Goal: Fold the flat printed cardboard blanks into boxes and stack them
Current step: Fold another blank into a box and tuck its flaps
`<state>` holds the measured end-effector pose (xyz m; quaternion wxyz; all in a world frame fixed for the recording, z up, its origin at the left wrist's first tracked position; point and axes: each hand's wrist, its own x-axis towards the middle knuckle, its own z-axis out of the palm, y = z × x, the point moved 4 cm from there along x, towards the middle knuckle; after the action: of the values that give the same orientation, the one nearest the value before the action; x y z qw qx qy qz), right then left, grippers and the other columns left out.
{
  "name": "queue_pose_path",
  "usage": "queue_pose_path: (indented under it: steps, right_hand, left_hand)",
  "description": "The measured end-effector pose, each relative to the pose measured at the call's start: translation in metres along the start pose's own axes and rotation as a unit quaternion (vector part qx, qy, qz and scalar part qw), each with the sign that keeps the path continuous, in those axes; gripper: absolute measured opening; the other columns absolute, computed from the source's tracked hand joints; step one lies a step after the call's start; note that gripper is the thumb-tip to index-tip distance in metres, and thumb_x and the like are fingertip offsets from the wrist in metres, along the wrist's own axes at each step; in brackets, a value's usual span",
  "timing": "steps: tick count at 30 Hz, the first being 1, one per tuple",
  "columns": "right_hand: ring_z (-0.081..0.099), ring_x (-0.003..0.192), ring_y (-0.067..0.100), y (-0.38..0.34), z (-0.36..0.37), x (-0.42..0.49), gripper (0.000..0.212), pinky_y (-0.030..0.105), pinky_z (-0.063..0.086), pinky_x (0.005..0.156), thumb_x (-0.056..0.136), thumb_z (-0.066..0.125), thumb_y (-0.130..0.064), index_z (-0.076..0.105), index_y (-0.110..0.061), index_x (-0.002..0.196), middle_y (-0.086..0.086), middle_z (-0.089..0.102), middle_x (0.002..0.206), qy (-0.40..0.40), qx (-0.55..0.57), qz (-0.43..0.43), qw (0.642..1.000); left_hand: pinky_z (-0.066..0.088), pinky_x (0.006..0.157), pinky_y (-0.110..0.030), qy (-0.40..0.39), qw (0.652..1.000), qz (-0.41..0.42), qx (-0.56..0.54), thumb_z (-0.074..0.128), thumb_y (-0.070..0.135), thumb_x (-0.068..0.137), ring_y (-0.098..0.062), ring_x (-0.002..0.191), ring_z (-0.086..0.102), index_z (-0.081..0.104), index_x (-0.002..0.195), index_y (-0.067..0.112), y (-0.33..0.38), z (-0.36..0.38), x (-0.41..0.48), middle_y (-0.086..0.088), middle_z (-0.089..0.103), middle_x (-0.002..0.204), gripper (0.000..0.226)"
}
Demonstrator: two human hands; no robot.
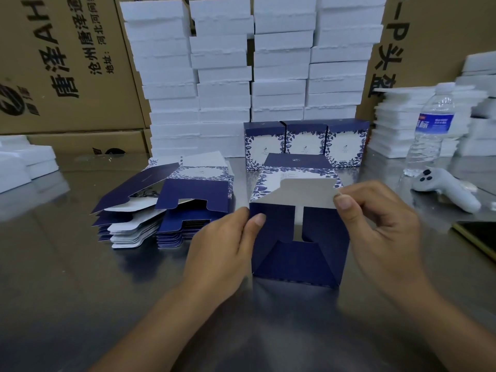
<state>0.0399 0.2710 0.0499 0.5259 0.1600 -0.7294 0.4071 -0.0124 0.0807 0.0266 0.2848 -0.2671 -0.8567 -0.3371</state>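
Note:
A half-folded navy box (295,237) with white floral print lies on its side at the middle of the steel table, its bottom flaps facing me. My left hand (225,248) pinches the box's left edge between thumb and fingers. My right hand (381,218) pinches the corner of a raised white-backed flap at the box's upper right. A pile of flat blanks (171,205) lies to the left. Three folded boxes (306,142) stand in a row behind the one I hold.
Tall stacks of white foam boxes (241,76) and brown cartons (61,63) wall off the back. At the right stand a water bottle (429,135), a white controller (445,189), more foam pieces (402,124) and a dark phone (480,237) at the edge.

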Motion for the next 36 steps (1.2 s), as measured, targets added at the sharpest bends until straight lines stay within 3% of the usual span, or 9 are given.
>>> queue_pose_path:
  steps: [9, 17, 23, 26, 30, 36]
  right_hand:
    - [0.053, 0.072, 0.009, -0.005, 0.001, 0.001, 0.031, 0.013, 0.04, 0.069, 0.093, 0.045, -0.048, 0.056, -0.024, 0.076, 0.002, 0.058, 0.073, -0.019, -0.033, -0.018, 0.999]
    - [0.052, 0.072, 0.011, -0.004, 0.001, 0.001, 0.033, 0.014, 0.039, 0.067, 0.093, 0.044, -0.049, 0.055, -0.023, 0.076, -0.001, 0.057, 0.074, -0.021, -0.039, -0.007, 0.999]
    - [0.052, 0.072, 0.011, -0.003, 0.002, 0.001, 0.024, 0.014, 0.039, 0.068, 0.091, 0.05, -0.041, 0.055, -0.024, 0.075, -0.001, 0.057, 0.075, -0.028, -0.036, 0.0, 0.999]
    - [0.052, 0.073, 0.009, -0.003, 0.002, 0.001, 0.017, 0.014, 0.039, 0.068, 0.09, 0.049, -0.036, 0.054, -0.027, 0.076, -0.002, 0.057, 0.076, -0.031, -0.042, 0.006, 0.999]
    - [0.052, 0.074, 0.007, -0.003, 0.002, 0.001, 0.016, 0.013, 0.039, 0.069, 0.09, 0.049, -0.037, 0.053, -0.03, 0.076, -0.005, 0.057, 0.077, -0.035, -0.045, 0.014, 0.998]
    - [0.052, 0.074, 0.007, -0.004, 0.002, 0.001, 0.016, 0.014, 0.039, 0.07, 0.089, 0.049, -0.037, 0.053, -0.03, 0.076, -0.003, 0.057, 0.077, -0.041, -0.04, 0.017, 0.998]
  left_hand:
    - [0.016, 0.046, -0.031, 0.015, 1.0, -0.024, -0.006, 0.024, 0.058, 0.087, -0.015, 0.046, 0.027, 0.02, 0.059, 0.026, -0.001, -0.001, 0.0, 0.004, 0.026, 0.044, 0.043]
    - [0.019, 0.046, -0.032, -0.003, 0.999, -0.032, -0.019, 0.024, 0.06, 0.084, -0.016, 0.048, 0.03, 0.025, 0.058, 0.023, -0.003, 0.003, 0.001, 0.004, 0.029, 0.045, 0.045]
    - [0.027, 0.052, -0.034, -0.055, 0.997, -0.046, -0.022, 0.027, 0.065, 0.079, -0.016, 0.051, 0.039, 0.037, 0.063, 0.019, -0.007, 0.009, 0.0, 0.004, 0.038, 0.05, 0.05]
    - [0.024, 0.05, -0.034, -0.057, 0.998, -0.036, -0.013, 0.04, 0.051, 0.09, -0.015, 0.049, 0.038, 0.031, 0.06, 0.027, -0.007, 0.009, 0.0, 0.006, 0.037, 0.048, 0.04]
    - [0.019, 0.048, -0.033, -0.048, 0.998, -0.031, -0.008, 0.047, 0.042, 0.093, -0.014, 0.046, 0.033, 0.026, 0.057, 0.027, -0.005, 0.008, 0.001, 0.006, 0.031, 0.045, 0.044]
    - [0.022, 0.047, -0.029, -0.078, 0.996, -0.042, 0.001, 0.044, 0.053, 0.089, -0.012, 0.048, 0.037, 0.033, 0.06, 0.021, -0.009, 0.009, 0.001, 0.004, 0.035, 0.048, 0.044]
